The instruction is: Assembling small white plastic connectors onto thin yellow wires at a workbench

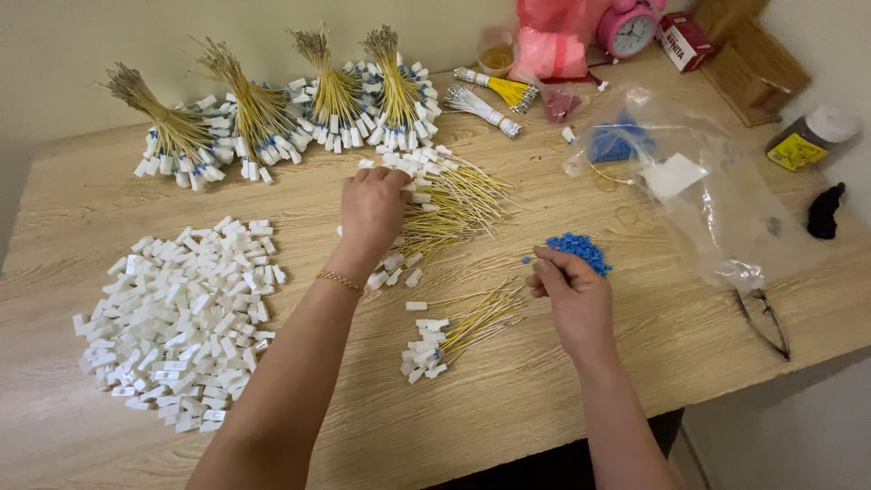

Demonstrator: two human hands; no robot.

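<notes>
My left hand (pixel 372 207) reaches forward and rests fingers-down on a loose pile of yellow wires with white connectors (pixel 449 201); whether it grips one I cannot tell. My right hand (pixel 572 295) hovers with thumb and fingertips pinched together beside a small heap of blue plastic pieces (pixel 579 249), apparently on a single blue piece. Between my forearms lies a smaller bunch of yellow wires with white connectors (pixel 454 331). A big pile of loose white connector housings (pixel 181 318) lies left of my left arm.
Several tied bundles of finished wires (pixel 272 118) line the table's far edge. A clear plastic bag with blue pieces (pixel 689 181), a pink alarm clock (pixel 628 29), a brown bottle (pixel 812 136), a red box (pixel 683 41) and eyeglasses (pixel 767 319) lie at the right.
</notes>
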